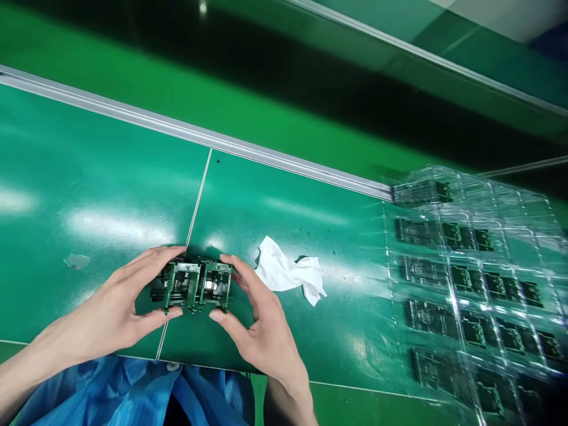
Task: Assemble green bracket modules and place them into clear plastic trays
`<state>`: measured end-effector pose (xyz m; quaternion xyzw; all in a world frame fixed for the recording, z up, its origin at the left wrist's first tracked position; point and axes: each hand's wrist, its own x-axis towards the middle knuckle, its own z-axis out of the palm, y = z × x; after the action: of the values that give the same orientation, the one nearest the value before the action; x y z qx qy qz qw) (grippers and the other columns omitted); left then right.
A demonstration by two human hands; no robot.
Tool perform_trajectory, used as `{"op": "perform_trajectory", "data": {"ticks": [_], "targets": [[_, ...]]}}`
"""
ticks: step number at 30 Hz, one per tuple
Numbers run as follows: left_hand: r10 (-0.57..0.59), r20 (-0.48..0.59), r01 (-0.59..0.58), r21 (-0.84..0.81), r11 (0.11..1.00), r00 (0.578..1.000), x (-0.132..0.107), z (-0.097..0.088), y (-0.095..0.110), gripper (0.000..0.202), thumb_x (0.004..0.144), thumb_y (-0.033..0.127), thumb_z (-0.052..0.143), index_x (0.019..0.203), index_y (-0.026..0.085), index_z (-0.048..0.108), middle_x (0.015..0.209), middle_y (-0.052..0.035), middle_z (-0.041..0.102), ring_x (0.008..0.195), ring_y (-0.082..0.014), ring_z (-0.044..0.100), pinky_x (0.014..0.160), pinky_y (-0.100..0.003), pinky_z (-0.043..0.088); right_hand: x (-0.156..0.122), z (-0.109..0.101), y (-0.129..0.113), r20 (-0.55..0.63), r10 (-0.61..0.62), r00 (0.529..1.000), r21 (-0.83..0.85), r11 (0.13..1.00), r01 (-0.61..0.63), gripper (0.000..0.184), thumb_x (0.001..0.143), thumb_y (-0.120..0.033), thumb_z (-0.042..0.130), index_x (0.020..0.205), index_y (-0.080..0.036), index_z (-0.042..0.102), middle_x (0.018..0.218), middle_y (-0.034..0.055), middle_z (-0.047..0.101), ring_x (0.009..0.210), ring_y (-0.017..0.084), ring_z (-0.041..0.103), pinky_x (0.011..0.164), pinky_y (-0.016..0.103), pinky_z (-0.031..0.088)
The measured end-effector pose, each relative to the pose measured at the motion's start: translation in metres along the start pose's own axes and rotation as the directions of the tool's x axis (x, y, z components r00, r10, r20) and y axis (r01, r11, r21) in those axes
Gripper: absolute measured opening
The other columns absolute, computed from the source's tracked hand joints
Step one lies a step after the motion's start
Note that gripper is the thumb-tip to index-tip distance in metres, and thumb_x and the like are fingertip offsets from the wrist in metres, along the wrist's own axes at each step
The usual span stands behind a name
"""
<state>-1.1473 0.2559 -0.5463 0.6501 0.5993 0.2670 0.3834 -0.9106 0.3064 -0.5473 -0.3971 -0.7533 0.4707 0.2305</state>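
In the head view, a small row of dark, boxy electronic modules with green board edges and metal fittings sits low over the green table near its front edge. My left hand grips the left end, fingers behind and thumb along the front. From the right, my right hand closes on the other end, forefinger at the back corner and thumb at the front corner. Whether the modules touch the tabletop or are joined to each other I cannot tell. A crumpled white cloth lies right of my right hand.
Clear plastic trays with dark modules in several compartments stand at the right. A grey metal rail runs along the back edge of the green table. A small translucent scrap lies on the left.
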Motion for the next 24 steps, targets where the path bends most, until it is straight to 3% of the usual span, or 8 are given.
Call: {"op": "perform_trajectory", "data": {"ticks": [4, 7, 10, 15, 20, 24], "targets": [[-0.021, 0.061, 0.038, -0.286, 0.958, 0.998, -0.002, 0.002, -0.009, 0.060, 0.087, 0.034, 0.065, 0.140, 0.039, 0.038, 0.147, -0.0018, 0.044, 0.131, -0.0234, 0.048, 0.102, -0.033, 0.049, -0.001, 0.001, -0.012, -0.071, -0.063, 0.995, -0.125, 0.991, 0.054, 0.069, 0.089, -0.031, 0.065, 0.148, -0.029, 0.029, 0.138, 0.0070, 0.055, 0.127, 0.026, 0.052, 0.107, 0.049, 0.047], [0.029, 0.081, 0.018, -0.525, 0.851, 0.996, -0.003, 0.008, -0.019, 0.058, 0.086, 0.029, 0.066, 0.137, 0.039, 0.040, 0.152, -0.0028, 0.037, 0.134, -0.0222, 0.044, 0.106, -0.029, 0.044, 0.000, 0.003, -0.021, -0.122, -0.194, 0.973, -0.239, 0.958, 0.161, 0.067, 0.088, -0.038, 0.065, 0.146, -0.024, 0.034, 0.133, 0.0074, 0.059, 0.123, 0.027, 0.056, 0.106, 0.048, 0.049], [0.053, 0.063, 0.002, -0.663, 0.749, 0.997, -0.005, 0.013, -0.025, 0.056, 0.085, 0.029, 0.068, 0.135, 0.036, 0.043, 0.152, -0.0053, 0.036, 0.136, -0.0223, 0.041, 0.105, -0.026, 0.042, 0.003, 0.005, -0.027, -0.152, -0.311, 0.938, -0.323, 0.913, 0.250, 0.064, 0.090, -0.044, 0.061, 0.144, -0.020, 0.039, 0.128, 0.0088, 0.062, 0.117, 0.027, 0.059, 0.099, 0.046, 0.054], [0.047, 0.020, -0.021, -0.692, 0.722, 0.999, -0.006, 0.013, -0.025, 0.057, 0.083, 0.025, 0.071, 0.134, 0.031, 0.046, 0.151, -0.0104, 0.038, 0.134, -0.0257, 0.044, 0.103, -0.029, 0.045, 0.008, 0.005, -0.031, -0.129, -0.343, 0.930, -0.356, 0.891, 0.280, 0.058, 0.092, -0.044, 0.058, 0.141, -0.018, 0.042, 0.126, 0.0094, 0.063, 0.113, 0.027, 0.061, 0.095, 0.043, 0.057], [0.047, 0.022, -0.021, -0.659, 0.752, 0.999, -0.007, 0.012, -0.027, 0.056, 0.084, 0.023, 0.070, 0.134, 0.030, 0.046, 0.152, -0.0124, 0.036, 0.134, -0.0281, 0.044, 0.103, -0.033, 0.047, 0.007, 0.005, -0.029, -0.119, -0.304, 0.945, -0.323, 0.912, 0.252, 0.058, 0.091, -0.043, 0.058, 0.141, -0.018, 0.041, 0.128, 0.0096, 0.062, 0.116, 0.026, 0.060, 0.098, 0.043, 0.055], [0.082, 0.008, -0.062, -0.575, 0.816, 0.997, -0.007, 0.011, -0.026, 0.058, 0.085, 0.021, 0.068, 0.137, 0.029, 0.043, 0.150, -0.0136, 0.037, 0.134, -0.0299, 0.044, 0.101, -0.035, 0.049, 0.001, 0.006, -0.025, -0.120, -0.266, 0.956, -0.241, 0.942, 0.232, 0.062, 0.089, -0.033, 0.062, 0.144, -0.022, 0.037, 0.131, 0.0087, 0.060, 0.121, 0.026, 0.057, 0.102, 0.043, 0.053]]}}
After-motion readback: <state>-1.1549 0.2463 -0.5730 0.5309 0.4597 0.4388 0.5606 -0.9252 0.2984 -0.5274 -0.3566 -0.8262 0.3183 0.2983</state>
